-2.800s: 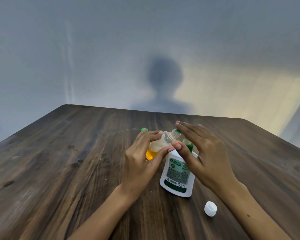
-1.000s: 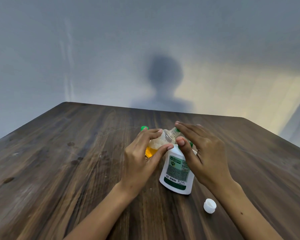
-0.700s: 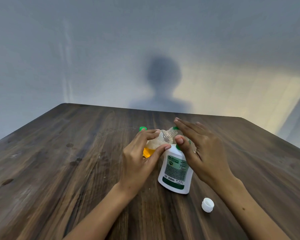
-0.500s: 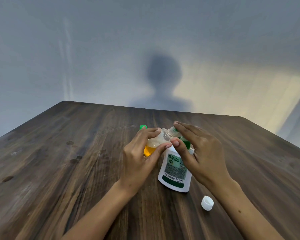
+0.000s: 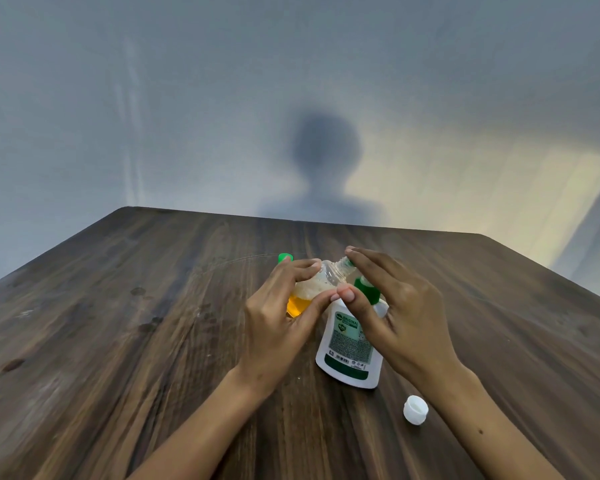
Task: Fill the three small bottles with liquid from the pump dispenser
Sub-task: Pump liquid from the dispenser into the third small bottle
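Left hand (image 5: 274, 327) has its thumb and fingers curled round a small clear bottle (image 5: 317, 284), tilted so the open neck points at the pump, orange liquid pooled low with foam on top. Right hand (image 5: 394, 308) sits just beside it, fingers stretched out over the green pump head (image 5: 366, 289) of the white dispenser (image 5: 349, 344), thumb tip touching the left thumb. Nearer to me than the right hand, a white cap (image 5: 415, 409) lies on the wooden table (image 5: 118, 341). Just past the left fingertips a green cap (image 5: 285, 258) pokes out; can't tell what it's on.
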Demonstrator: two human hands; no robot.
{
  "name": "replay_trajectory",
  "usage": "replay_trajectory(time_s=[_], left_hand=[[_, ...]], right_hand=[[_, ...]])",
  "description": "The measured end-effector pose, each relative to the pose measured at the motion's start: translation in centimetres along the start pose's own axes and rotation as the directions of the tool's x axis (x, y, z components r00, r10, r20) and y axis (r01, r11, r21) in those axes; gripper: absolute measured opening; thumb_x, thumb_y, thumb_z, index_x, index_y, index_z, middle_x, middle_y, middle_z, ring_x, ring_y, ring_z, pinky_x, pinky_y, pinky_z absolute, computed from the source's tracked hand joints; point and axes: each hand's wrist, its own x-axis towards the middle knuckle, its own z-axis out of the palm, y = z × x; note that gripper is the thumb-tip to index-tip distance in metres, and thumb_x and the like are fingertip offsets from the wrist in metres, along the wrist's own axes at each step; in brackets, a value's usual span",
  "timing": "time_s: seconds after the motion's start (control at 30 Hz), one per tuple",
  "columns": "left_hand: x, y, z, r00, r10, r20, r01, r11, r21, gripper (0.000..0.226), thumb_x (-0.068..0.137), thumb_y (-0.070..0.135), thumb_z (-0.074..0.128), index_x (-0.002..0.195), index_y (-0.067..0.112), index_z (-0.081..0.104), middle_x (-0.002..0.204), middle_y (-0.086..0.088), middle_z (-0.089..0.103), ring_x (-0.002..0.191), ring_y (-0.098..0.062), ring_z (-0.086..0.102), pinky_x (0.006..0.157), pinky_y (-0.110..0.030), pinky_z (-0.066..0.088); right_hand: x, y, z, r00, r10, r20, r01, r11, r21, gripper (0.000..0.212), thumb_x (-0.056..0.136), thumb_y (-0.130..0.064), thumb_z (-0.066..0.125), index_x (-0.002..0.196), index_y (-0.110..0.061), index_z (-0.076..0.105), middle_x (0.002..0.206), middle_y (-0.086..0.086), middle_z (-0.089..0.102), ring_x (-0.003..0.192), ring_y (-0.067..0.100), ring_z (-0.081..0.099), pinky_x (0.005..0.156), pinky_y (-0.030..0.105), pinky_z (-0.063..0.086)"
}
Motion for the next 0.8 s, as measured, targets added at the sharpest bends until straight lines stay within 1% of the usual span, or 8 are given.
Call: replay_trajectory(time_s=[0.1,0.17,0.3,0.4,0.53,0.6,0.67,0.8], left_hand=[[0.09,0.28,0.08,1.000,0.003,-0.023,-0.003,1.000,-0.015,0.042,0.088,0.039,0.063,0.102,0.000,0.068,0.110,0.005,0.064,0.116,0.015,0.050,0.097,-0.038,0.051],[0.16,0.37,0.05,1.000,0.000,-0.026,-0.001,1.000,-0.020,0.043,0.089,0.041,0.062,0.102,0.001,0.068,0.110,0.005,0.064,0.115,0.014,0.051,0.096,-0.039,0.051],[0.12,0.17,-0.02,1.000,-0.014,0.001,0.014,1.000,-0.018,0.036,0.086,0.033,0.066,0.104,0.001,0.068,0.111,0.005,0.064,0.117,0.014,0.050,0.096,-0.038,0.051],[0.05,0.17,-0.05,1.000,-0.009,0.007,0.009,1.000,-0.012,0.037,0.085,0.032,0.067,0.105,0.001,0.067,0.112,0.005,0.063,0.117,0.015,0.049,0.096,-0.036,0.052],[0.16,0.28,-0.03,1.000,-0.007,-0.013,0.007,1.000,-0.028,0.041,0.087,0.037,0.064,0.103,0.000,0.068,0.111,0.004,0.065,0.116,0.013,0.051,0.097,-0.040,0.051],[0.22,0.30,-0.04,1.000,-0.013,-0.015,0.013,1.000,-0.026,0.042,0.088,0.039,0.063,0.103,0.000,0.068,0.111,0.004,0.065,0.116,0.014,0.051,0.099,-0.037,0.050],[0.24,0.26,-0.10,1.000,-0.014,-0.014,0.014,1.000,-0.016,0.039,0.087,0.036,0.064,0.104,0.001,0.068,0.112,0.005,0.064,0.117,0.015,0.050,0.100,-0.035,0.049],[0.16,0.17,-0.04,1.000,-0.003,-0.009,0.003,1.000,-0.012,0.036,0.085,0.032,0.066,0.104,0.001,0.068,0.112,0.005,0.063,0.118,0.015,0.049,0.097,-0.038,0.051]], right_hand=[[0.43,0.13,-0.58,1.000,-0.007,0.014,0.007,1.000,0.021,0.075,0.093,-0.069,0.023,0.125,-0.014,0.063,0.123,-0.001,0.064,0.111,0.014,0.060,0.087,0.027,0.046],[0.63,0.06,-0.73,1.000,-0.010,0.017,0.009,1.000,0.024,0.075,0.093,-0.069,0.022,0.125,-0.015,0.063,0.124,-0.001,0.063,0.112,0.015,0.059,0.089,0.029,0.047],[0.35,-0.12,-0.31,1.000,-0.004,0.015,0.004,1.000,0.005,0.075,0.092,-0.070,0.026,0.123,-0.015,0.064,0.122,-0.003,0.064,0.111,0.013,0.059,0.088,0.024,0.045],[0.20,-0.01,-0.43,1.000,0.002,0.019,-0.002,1.000,0.005,0.075,0.091,-0.071,0.025,0.123,-0.014,0.064,0.122,-0.002,0.064,0.110,0.015,0.060,0.088,0.026,0.045],[0.64,0.05,-0.78,1.000,-0.003,0.026,0.003,1.000,0.015,0.076,0.092,-0.071,0.024,0.126,-0.015,0.063,0.124,-0.003,0.063,0.113,0.014,0.058,0.090,0.027,0.045],[0.71,-0.13,-0.68,1.000,0.002,0.009,-0.003,1.000,0.010,0.076,0.092,-0.070,0.024,0.124,-0.015,0.064,0.123,-0.003,0.064,0.111,0.014,0.059,0.090,0.027,0.045],[0.64,-0.35,-0.46,1.000,0.001,-0.006,-0.001,1.000,0.003,0.075,0.092,-0.070,0.024,0.120,-0.014,0.066,0.119,-0.002,0.066,0.107,0.014,0.061,0.086,0.024,0.044],[0.30,-0.29,-0.50,1.000,-0.001,0.009,0.002,1.000,-0.014,0.075,0.091,-0.071,0.026,0.121,-0.014,0.065,0.120,-0.002,0.066,0.107,0.015,0.061,0.086,0.023,0.043]])
